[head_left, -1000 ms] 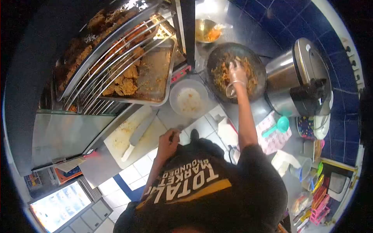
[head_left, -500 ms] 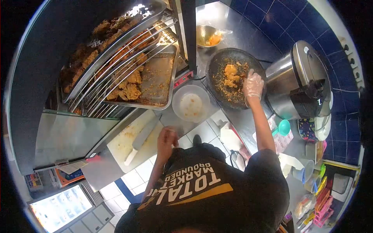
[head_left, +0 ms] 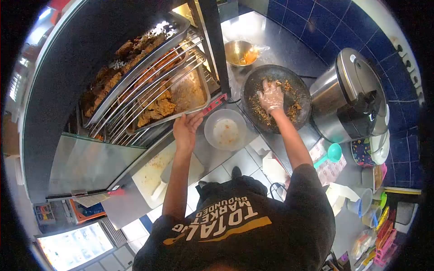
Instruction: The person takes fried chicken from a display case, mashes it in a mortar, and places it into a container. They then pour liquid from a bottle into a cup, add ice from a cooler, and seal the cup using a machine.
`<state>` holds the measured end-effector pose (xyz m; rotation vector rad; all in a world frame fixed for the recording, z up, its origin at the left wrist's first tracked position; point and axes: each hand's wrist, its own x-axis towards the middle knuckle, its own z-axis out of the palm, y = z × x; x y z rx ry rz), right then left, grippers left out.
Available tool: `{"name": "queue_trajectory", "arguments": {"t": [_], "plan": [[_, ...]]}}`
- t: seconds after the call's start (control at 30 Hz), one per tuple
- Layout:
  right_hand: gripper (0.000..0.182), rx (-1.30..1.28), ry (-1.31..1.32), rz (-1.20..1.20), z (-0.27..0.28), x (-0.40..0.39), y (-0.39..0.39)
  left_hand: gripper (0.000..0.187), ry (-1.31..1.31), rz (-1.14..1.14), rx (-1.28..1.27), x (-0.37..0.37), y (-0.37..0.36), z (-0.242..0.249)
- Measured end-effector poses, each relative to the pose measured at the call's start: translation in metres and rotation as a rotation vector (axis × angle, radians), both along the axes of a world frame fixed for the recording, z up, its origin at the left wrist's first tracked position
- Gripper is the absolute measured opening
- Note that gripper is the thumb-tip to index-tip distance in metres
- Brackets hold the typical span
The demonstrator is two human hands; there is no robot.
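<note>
My right hand [head_left: 271,95], in a clear plastic glove, presses with fingers spread into a dark stone mortar [head_left: 300,110]. Brown crumbly bits [head_left: 293,108] lie around it; whatever is under the palm is hidden. My bare left hand [head_left: 186,128] is at the near edge of a metal tray [head_left: 192,92] in the display cabinet, fingers extended and seemingly touching the rim. Fried chicken pieces [head_left: 158,107] lie in that tray, behind a wire rack [head_left: 135,97]. Below and between my hands stands a translucent plastic bowl [head_left: 225,130] with crumbs inside.
A metal bowl [head_left: 241,53] with orange residue sits behind the mortar. To the right stands a steel rice cooker [head_left: 337,97], with a teal ladle [head_left: 333,152] nearer me. A cleaver [head_left: 165,176] lies on the cutting board [head_left: 149,174]. The cabinet's glass panel [head_left: 95,165] is at left.
My left hand has risen from near my body to the tray, whose near corner sits further back. My right hand has moved from the mortar's right side to its middle, covering the fried chicken there.
</note>
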<state>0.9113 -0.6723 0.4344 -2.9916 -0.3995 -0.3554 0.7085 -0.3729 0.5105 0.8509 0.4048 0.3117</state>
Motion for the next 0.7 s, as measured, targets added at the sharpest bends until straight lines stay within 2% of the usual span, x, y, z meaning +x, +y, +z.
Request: {"name": "queue_trajectory", "arguments": {"t": [0.13,0.23,0.27,0.37,0.4,0.47,0.5,0.57,0.6,0.67,0.7], "plan": [[0.043,0.048,-0.003,-0.056,-0.022,0.014,-0.003,0.026,0.046,-0.074,-0.005,0.017,0.008,-0.002],[0.034,0.205,0.023,-0.113,-0.015,0.02,-0.006,0.025,0.047,-0.171,-0.02,0.01,0.016,-0.006],[0.032,0.294,-0.249,-0.174,-0.029,0.024,-0.004,0.024,0.032,-0.23,-0.031,0.006,0.023,-0.019],[0.035,0.834,-0.02,-0.459,0.021,0.021,-0.002,0.022,0.095,-0.294,-0.097,-0.014,0.013,-0.032],[0.036,1.029,0.096,-0.468,0.026,0.027,-0.009,0.021,0.124,-0.303,-0.12,-0.016,0.007,-0.034],[0.035,1.727,0.356,-0.546,0.045,0.012,-0.026,0.023,0.137,-0.365,-0.164,-0.021,0.001,-0.042],[0.034,2.238,0.477,-0.586,0.051,-0.004,-0.037,0.023,0.159,-0.41,-0.194,-0.025,-0.004,-0.05],[0.033,2.762,0.726,0.374,0.01,-0.029,-0.085,0.024,0.193,-0.496,-0.245,-0.032,-0.018,-0.047],[0.035,2.748,0.572,0.228,0.019,-0.068,-0.111,0.025,0.207,-0.53,-0.274,-0.036,-0.031,-0.044],[0.04,2.674,0.329,-0.02,0.095,-0.157,-0.124,0.023,0.3,-0.575,-0.263,-0.042,-0.056,-0.036],[0.041,2.584,0.188,-0.145,0.102,-0.192,-0.146,0.022,0.339,-0.583,-0.25,-0.046,-0.062,-0.033]]}}
